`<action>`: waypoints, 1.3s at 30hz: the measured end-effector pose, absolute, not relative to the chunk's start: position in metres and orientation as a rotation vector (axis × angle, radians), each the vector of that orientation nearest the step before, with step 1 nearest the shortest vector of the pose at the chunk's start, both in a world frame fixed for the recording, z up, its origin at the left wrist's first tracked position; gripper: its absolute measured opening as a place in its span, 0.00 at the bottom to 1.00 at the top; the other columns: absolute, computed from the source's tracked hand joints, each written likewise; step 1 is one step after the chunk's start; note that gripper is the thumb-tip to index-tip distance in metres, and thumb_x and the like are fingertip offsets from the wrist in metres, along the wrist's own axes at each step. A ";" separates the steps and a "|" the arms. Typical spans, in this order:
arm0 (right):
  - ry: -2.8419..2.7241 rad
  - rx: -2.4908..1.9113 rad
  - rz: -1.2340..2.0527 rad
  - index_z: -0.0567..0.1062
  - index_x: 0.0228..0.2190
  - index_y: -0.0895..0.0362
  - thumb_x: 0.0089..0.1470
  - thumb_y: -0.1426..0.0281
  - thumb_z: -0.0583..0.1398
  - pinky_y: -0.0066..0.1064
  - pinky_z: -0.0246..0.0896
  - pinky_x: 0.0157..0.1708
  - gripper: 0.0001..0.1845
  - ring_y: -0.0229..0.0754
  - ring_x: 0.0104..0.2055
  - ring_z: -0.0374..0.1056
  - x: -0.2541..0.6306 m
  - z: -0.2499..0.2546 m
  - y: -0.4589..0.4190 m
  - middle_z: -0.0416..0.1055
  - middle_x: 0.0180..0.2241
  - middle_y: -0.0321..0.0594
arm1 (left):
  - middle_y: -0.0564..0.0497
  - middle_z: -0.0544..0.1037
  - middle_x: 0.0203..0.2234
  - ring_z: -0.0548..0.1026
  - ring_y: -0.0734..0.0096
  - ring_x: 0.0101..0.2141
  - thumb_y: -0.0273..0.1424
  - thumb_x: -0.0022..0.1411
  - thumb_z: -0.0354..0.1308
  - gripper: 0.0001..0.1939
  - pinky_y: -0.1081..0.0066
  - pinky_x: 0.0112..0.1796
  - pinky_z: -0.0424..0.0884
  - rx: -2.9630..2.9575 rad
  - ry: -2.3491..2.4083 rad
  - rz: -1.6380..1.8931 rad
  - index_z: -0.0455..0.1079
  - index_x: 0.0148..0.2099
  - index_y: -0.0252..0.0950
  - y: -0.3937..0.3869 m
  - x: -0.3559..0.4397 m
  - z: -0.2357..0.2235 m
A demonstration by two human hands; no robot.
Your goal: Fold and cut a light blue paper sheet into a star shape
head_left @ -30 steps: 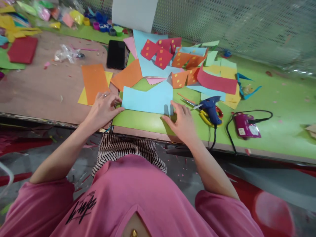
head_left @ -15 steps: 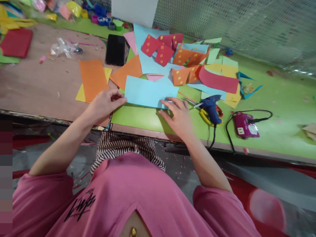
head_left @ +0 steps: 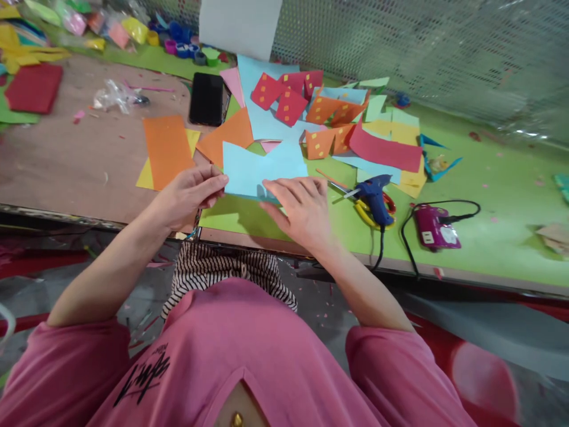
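A light blue sheet of paper (head_left: 249, 166) is in front of me at the table's front edge, its top edge dipping in the middle. My left hand (head_left: 193, 190) pinches its left edge between thumb and fingers. At the front edge, my right hand (head_left: 300, 207) has its fingers over the sheet and its thumb below, the paper between them. An orange sheet (head_left: 168, 151) lies on a yellow one left of the blue sheet. Just right of my right hand are a blue hot glue gun (head_left: 376, 196) and scissors with red and yellow handles (head_left: 364, 214).
Behind the sheet stand folded red paper pieces (head_left: 291, 105) and orange ones (head_left: 320, 143) with yellow squares. A black phone (head_left: 207, 99) lies at the back. A purple power adapter (head_left: 438, 228) with a black cord sits to the right. Small coloured pots (head_left: 182, 50) stand farther back.
My right hand has slid left along the front edge of the blue paper. The sheet now bends, where it lay flat before. My left hand still holds its left edge.
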State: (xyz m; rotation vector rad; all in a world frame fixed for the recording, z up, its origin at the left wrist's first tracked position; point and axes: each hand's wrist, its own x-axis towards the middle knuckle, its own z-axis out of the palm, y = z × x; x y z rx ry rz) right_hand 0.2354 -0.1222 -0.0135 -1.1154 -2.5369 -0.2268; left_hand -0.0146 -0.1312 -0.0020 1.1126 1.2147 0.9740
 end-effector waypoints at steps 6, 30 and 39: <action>-2.480 -1.147 -0.299 0.69 0.61 0.53 0.71 0.67 0.54 0.43 0.52 0.54 0.20 0.49 0.50 0.69 0.226 -0.011 -0.127 0.79 0.53 0.45 | 0.53 0.70 0.25 0.63 0.79 0.21 0.47 0.58 0.64 0.19 0.73 0.21 0.60 1.033 1.149 0.937 0.62 0.30 0.40 -0.138 -0.003 0.007; -2.449 -0.825 -0.168 0.78 0.38 0.53 0.72 0.61 0.54 0.39 0.54 0.46 0.16 0.43 0.39 0.70 0.221 0.095 -0.120 0.79 0.35 0.37 | 0.52 0.84 0.34 0.79 0.62 0.41 0.45 0.60 0.68 0.12 0.63 0.44 0.73 1.900 1.311 1.333 0.79 0.32 0.43 -0.137 -0.006 0.069; -2.449 -0.789 -0.072 0.78 0.37 0.53 0.71 0.63 0.57 0.37 0.55 0.45 0.13 0.42 0.38 0.69 0.220 0.105 -0.124 0.78 0.32 0.37 | 0.52 0.85 0.33 0.81 0.63 0.39 0.43 0.61 0.69 0.10 0.66 0.41 0.76 1.851 1.164 1.398 0.82 0.33 0.44 -0.138 -0.009 0.073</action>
